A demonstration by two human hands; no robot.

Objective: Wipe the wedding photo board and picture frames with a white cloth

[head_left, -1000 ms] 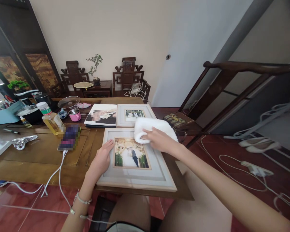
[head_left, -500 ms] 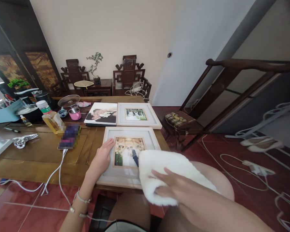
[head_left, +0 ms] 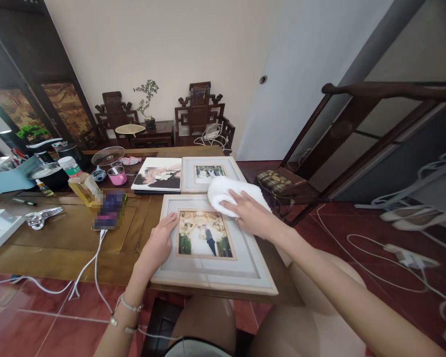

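A large white-framed photo (head_left: 241,265) lies flat at the near edge of the wooden table (head_left: 59,243). My left hand (head_left: 159,244) rests on its left border, fingers stretched flat, holding it down. My right hand (head_left: 250,214) presses a fluffy white cloth (head_left: 225,189) against the frame's far right corner, fingers spread over the cloth. Behind it lie a second white-framed photo (head_left: 193,178) and a frameless photo print (head_left: 158,176).
A phone (head_left: 109,210) on a white cable, a bottle of yellow liquid (head_left: 81,186), a pink cup (head_left: 118,176), a small fan (head_left: 106,156) and metal tongs (head_left: 40,218) lie on the table's left. A dark wooden chair (head_left: 330,139) stands right; cables and a power strip (head_left: 409,258) cross the floor.
My right hand swept the cloth from the frame's far corner down to its near right edge, then back up to the far right corner. My left hand stayed on the left border.
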